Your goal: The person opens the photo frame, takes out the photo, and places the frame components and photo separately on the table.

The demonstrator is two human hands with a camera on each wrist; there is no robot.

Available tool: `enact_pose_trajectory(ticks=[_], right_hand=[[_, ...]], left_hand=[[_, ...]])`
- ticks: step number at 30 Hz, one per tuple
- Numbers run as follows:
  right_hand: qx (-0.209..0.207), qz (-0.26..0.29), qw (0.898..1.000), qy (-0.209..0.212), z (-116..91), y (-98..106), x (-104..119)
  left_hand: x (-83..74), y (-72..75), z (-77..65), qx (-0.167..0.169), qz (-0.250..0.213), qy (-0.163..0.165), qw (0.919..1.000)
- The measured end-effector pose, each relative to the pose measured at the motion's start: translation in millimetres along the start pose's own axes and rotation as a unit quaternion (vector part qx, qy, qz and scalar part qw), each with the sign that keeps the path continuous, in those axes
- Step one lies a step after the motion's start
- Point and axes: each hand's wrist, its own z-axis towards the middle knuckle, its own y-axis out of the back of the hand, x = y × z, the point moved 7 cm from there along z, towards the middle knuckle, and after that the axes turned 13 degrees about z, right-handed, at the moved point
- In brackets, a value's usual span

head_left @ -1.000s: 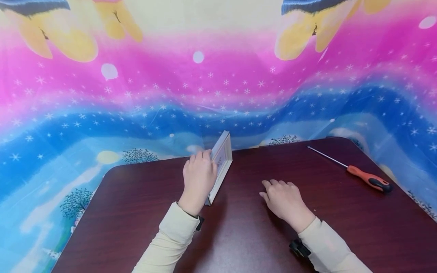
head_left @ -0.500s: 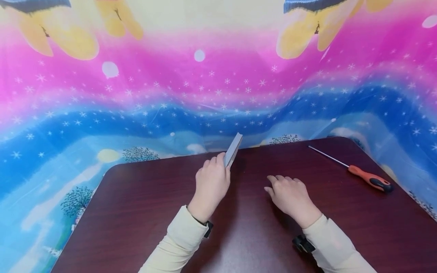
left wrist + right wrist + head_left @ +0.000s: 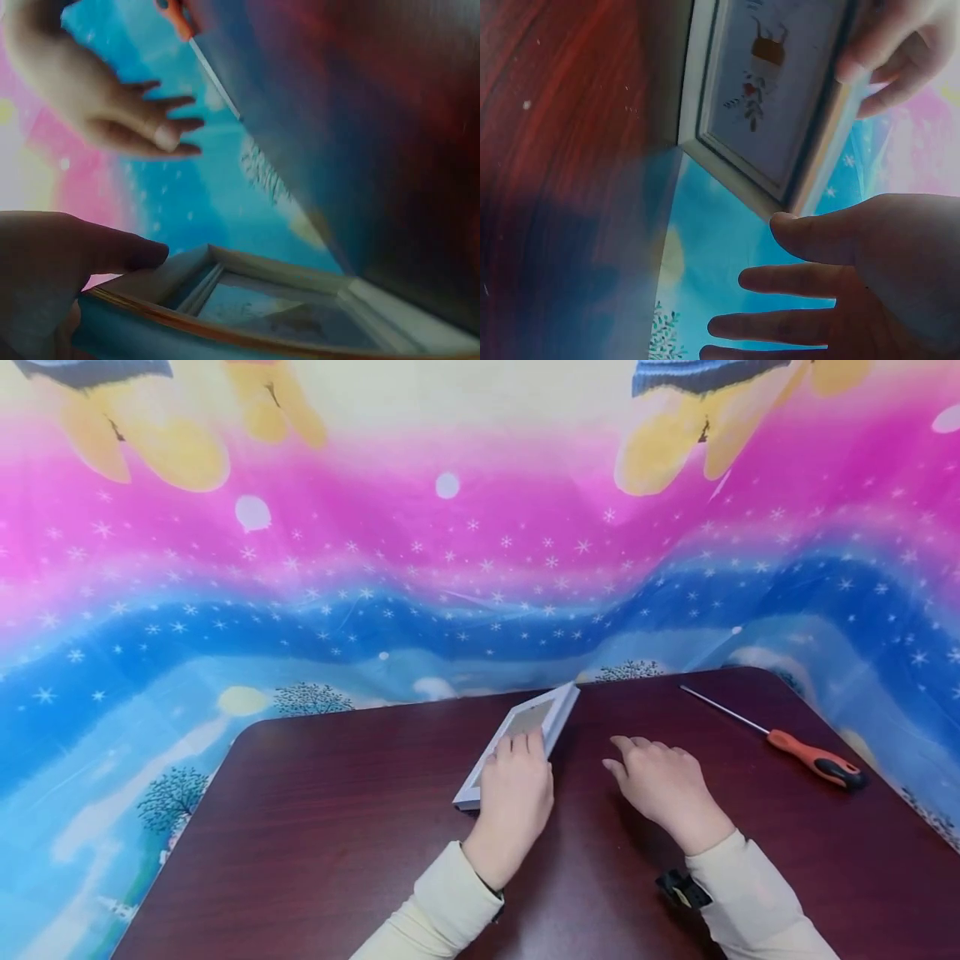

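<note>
A picture frame [image 3: 564, 714] leans tilted over the middle of the table, its greyish back panel [image 3: 529, 717] turned up in the head view. My left hand [image 3: 517, 793] grips it by the upper edge; in the left wrist view the thumb [image 3: 127, 251] lies along the rim. The right wrist view shows the frame's front [image 3: 757, 97], a pale print with a small brown figure and leafy sprigs. My right hand [image 3: 667, 785] hovers to the right of the frame, fingers extended and holding nothing.
A screwdriver [image 3: 813, 758] with an orange and black handle lies at the table's right side, shaft toward the back. The dark red-brown table [image 3: 315, 835] ends at a colourful cloth backdrop [image 3: 480, 560] behind it.
My left hand has moved right and turned the picture frame, so its back now faces up where the front edge showed before. My right hand has shifted slightly right.
</note>
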Motion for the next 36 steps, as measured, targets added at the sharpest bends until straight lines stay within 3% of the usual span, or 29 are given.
enact_pose_trajectory(ticks=[4, 13, 21, 28, 36], right_hand=[[0.001, 0.006, 1.0, -0.015, 0.3, 3.5, -7.9], [0.008, 0.009, 1.0, -0.028, 0.0, 6.8, -13.1], [-0.007, 0.008, 1.0, -0.018, -0.2, 6.7, -10.3], [0.002, 0.003, 1.0, -0.015, 0.6, 0.6, -4.3], [-0.004, -0.008, 1.0, -0.006, 1.4, -2.3, -0.8]], left_hand=[[-14.4, -0.1, -8.0, -0.019, 0.012, -0.017, 0.9996], [-31.8, -14.6, -18.3, 0.055, 0.014, -0.026, 0.9981], [-44.8, -25.7, -28.5, 0.075, 0.02, -0.04, 0.9962], [-48.5, -34.5, -36.6, 0.1, 0.005, -0.045, 0.994], [-47.0, -39.5, -38.8, 0.097, 0.005, -0.051, 0.9939]])
